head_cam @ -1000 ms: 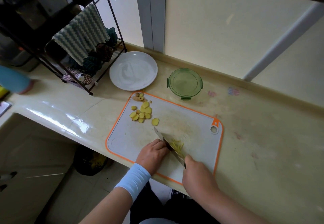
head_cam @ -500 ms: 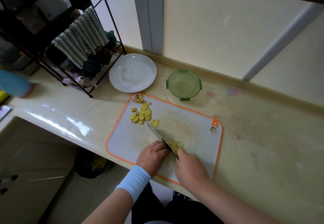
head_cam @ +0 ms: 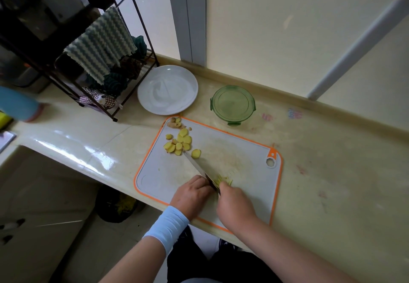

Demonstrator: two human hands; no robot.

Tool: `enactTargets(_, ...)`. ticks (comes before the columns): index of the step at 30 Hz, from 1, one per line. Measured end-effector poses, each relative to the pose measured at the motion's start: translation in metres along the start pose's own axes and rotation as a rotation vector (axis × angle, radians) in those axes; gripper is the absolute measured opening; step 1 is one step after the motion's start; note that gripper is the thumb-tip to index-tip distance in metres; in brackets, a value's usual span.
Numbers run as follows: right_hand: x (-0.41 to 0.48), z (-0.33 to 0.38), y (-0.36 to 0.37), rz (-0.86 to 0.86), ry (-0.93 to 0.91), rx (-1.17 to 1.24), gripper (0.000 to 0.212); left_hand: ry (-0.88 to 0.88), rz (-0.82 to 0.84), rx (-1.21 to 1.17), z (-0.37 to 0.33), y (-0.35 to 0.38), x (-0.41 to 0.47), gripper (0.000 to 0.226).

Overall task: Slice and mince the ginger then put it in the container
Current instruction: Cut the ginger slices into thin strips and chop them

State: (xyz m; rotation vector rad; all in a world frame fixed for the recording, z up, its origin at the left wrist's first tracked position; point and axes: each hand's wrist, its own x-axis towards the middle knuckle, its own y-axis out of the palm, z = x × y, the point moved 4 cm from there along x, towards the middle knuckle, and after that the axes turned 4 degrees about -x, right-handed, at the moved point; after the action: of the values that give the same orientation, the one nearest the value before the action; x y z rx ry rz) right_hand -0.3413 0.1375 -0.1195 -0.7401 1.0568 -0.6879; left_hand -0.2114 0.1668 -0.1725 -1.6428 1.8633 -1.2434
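A white cutting board (head_cam: 243, 156) with an orange rim lies at the counter's front edge. Several round yellow ginger slices (head_cam: 180, 142) are piled at its far left corner, with brown ginger trimmings (head_cam: 174, 123) behind them. My right hand (head_cam: 234, 205) grips the knife (head_cam: 197, 165) by its handle, blade down on the board with its tip near the slices. My left hand (head_cam: 190, 196), fingers curled, sits against the blade's left side and covers the ginger under it. Thin ginger strips (head_cam: 224, 179) lie just right of the blade. The green round container (head_cam: 232, 104) stands behind the board.
A white plate (head_cam: 167, 90) sits left of the container. A black wire rack (head_cam: 106, 61) with cloths stands at the back left, and a blue bottle (head_cam: 17, 105) is at the far left. The counter drops off just in front of the board.
My right hand and the knife have slid forward and left, so the blade tip is now close to the slice pile. My left hand has stayed in place.
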Motion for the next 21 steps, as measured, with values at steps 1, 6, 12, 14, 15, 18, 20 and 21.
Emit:
enactTargets(1,0.0,0.0,0.0,0.0,0.0,-0.004,0.009,0.001,0.006,-0.006,0.001,-0.001,0.0,0.023)
enactTargets(6,-0.001,0.0,0.0,-0.007,-0.004,-0.008,0.011,0.059,0.016,0.079,0.0,-0.003,0.004,0.017)
enactTargets(12,-0.002,0.001,-0.003,-0.011,-0.013,-0.022,0.012,0.025,-0.004,0.086,-0.002,-0.005,0.002,0.018)
enactTargets(14,-0.004,0.002,-0.003,-0.02,-0.013,-0.035,0.013,0.01,-0.006,0.079,-0.001,-0.005,0.002,0.022)
enactTargets(15,-0.006,0.002,-0.003,-0.029,-0.013,-0.047,0.016,0.007,-0.006,0.08,-0.001,-0.004,0.002,0.023)
enactTargets(18,-0.016,-0.002,0.0,-0.067,-0.018,-0.075,0.03,-0.008,-0.013,0.074,-0.001,-0.004,0.001,0.025)
enactTargets(20,-0.023,-0.009,0.002,-0.048,-0.004,-0.08,0.032,-0.011,-0.032,0.063,-0.001,-0.005,0.0,0.026)
enactTargets(21,-0.027,-0.013,0.002,-0.034,0.011,-0.082,0.029,-0.009,-0.04,0.058,-0.001,-0.006,0.001,0.026)
